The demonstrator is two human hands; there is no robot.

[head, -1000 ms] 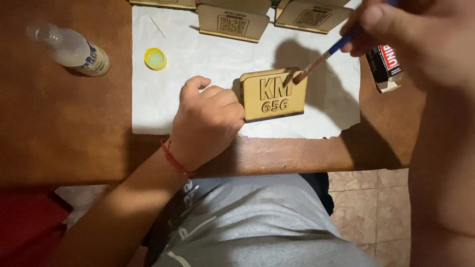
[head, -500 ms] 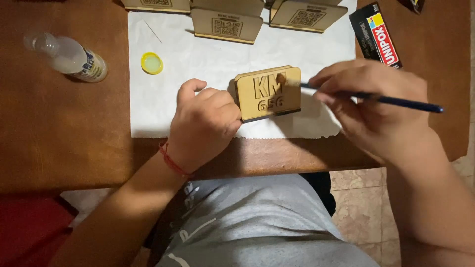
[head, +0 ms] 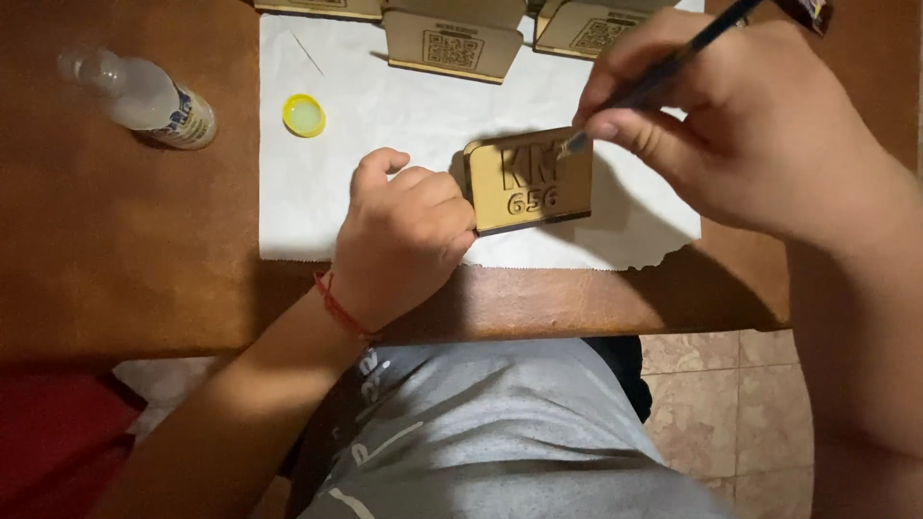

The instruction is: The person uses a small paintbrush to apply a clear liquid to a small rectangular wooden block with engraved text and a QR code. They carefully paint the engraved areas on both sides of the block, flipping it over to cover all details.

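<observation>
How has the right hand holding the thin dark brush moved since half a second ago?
Yes. The right hand has lifted toward the far edge of the white paper sheet; its thin dark brush now tilts up.

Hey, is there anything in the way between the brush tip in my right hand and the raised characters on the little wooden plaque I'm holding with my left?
Nothing visible. The right hand holds the brush with its tip already at the upper right of the wooden plaque. The left hand grips only the plaque's left edge, away from the tip.

Left hand (head: pixel 404 240) steadies wooden plaque (head: pixel 529 183); right hand (head: pixel 740 125) brushes it.
</observation>
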